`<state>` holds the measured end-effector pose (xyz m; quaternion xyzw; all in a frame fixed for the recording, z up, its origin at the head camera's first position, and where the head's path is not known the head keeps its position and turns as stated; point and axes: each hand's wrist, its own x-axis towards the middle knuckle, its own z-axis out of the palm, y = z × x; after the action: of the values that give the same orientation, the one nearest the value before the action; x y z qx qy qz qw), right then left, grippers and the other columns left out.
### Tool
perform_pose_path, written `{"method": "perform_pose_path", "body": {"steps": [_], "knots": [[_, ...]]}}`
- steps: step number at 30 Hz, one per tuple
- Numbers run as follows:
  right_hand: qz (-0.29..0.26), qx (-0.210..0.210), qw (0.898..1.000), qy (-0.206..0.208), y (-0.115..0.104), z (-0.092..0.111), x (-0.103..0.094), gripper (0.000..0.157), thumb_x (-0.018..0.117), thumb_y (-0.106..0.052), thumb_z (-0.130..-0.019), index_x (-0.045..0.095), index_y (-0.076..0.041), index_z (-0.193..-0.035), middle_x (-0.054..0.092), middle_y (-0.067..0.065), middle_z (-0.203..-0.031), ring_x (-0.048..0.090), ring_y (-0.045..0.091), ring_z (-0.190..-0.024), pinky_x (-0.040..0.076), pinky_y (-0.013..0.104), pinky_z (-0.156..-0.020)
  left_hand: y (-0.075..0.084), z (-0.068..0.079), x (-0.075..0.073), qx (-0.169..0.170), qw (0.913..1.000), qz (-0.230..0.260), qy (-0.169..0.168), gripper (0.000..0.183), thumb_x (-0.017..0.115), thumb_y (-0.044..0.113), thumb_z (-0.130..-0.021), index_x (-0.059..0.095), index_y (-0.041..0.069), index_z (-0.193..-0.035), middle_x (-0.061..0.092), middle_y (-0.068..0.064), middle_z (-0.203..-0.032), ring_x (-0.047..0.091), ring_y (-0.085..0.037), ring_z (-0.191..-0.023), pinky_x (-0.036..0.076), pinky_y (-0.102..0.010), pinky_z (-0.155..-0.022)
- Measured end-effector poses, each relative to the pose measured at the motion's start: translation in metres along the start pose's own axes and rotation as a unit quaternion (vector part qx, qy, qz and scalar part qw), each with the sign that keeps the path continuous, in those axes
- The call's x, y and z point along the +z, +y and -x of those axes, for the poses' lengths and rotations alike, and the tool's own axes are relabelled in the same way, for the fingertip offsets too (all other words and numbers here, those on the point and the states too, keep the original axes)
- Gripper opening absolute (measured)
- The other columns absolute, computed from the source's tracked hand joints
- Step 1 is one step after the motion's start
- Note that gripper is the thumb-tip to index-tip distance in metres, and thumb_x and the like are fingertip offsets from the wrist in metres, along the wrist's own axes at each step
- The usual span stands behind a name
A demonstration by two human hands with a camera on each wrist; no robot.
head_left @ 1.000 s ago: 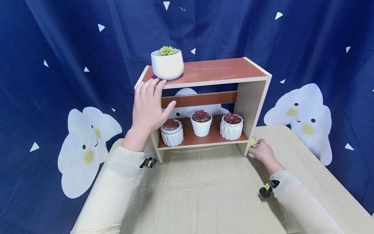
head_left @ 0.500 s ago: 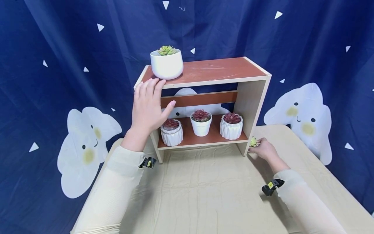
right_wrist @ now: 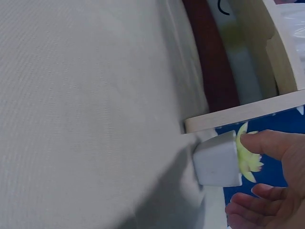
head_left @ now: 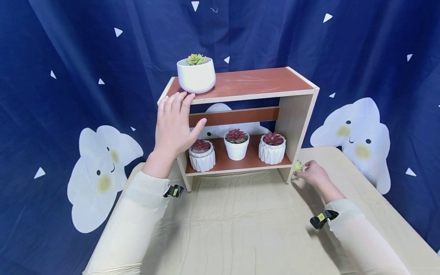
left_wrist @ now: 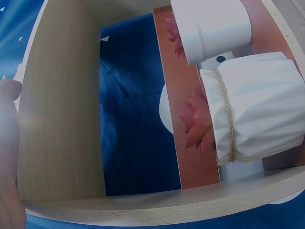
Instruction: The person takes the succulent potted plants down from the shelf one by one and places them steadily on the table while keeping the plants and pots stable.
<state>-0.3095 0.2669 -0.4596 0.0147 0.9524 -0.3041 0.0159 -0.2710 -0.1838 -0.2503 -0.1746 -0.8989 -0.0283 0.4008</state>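
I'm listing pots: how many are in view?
5: round pot atop the shelf; left pot, middle pot, right pot on its lower board; small pot beside it, near the right hand.

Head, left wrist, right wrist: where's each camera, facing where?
Head: on the head, forward and down at the shelf; left hand, right hand, arms.
Left wrist: worn there, facing into shelf; left hand at left edge.
Right wrist: worn there, facing white pot beside shelf; right hand lower right.
Head and right wrist share yellow-green succulent.

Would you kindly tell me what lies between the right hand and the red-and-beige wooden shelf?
A small tapered white pot with a yellow-green succulent stands there, as the right wrist view shows.
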Motion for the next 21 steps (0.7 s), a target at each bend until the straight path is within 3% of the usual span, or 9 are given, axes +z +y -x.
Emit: {"method": "perform_pose_path", "body": {"steps": [7, 21], "knots": [[0.008, -0.005, 1.0, 0.006, -0.003, 0.002, -0.012, 0.072, 0.072, -0.035, -0.085, 0.044, 0.018, -0.125, 0.059, 0.036, -0.114, 0.058, 0.049, -0.103, 0.046, 0.056, -0.091, 0.0, 0.0, 0.0, 0.0, 1.0, 0.002, 0.0, 0.077, 0.042, 0.061, -0.094, 0.038, 0.011, -0.151, 0.039, -0.014, -0.153, 0.032, -0.032, -0.141, 0.011, -0.046, -0.121], [0.005, -0.029, 0.999, 0.037, -0.019, -0.001, -0.035, 0.064, 0.066, -0.032, -0.09, 0.048, 0.018, -0.125, 0.059, 0.034, -0.112, 0.059, 0.047, -0.101, 0.047, 0.056, -0.089, 0.0, -0.001, 0.0, 0.0, 1.0, 0.006, 0.0, 0.077, 0.041, 0.061, -0.094, 0.038, 0.01, -0.152, 0.04, -0.014, -0.152, 0.032, -0.033, -0.14, 0.012, -0.046, -0.121]]}}
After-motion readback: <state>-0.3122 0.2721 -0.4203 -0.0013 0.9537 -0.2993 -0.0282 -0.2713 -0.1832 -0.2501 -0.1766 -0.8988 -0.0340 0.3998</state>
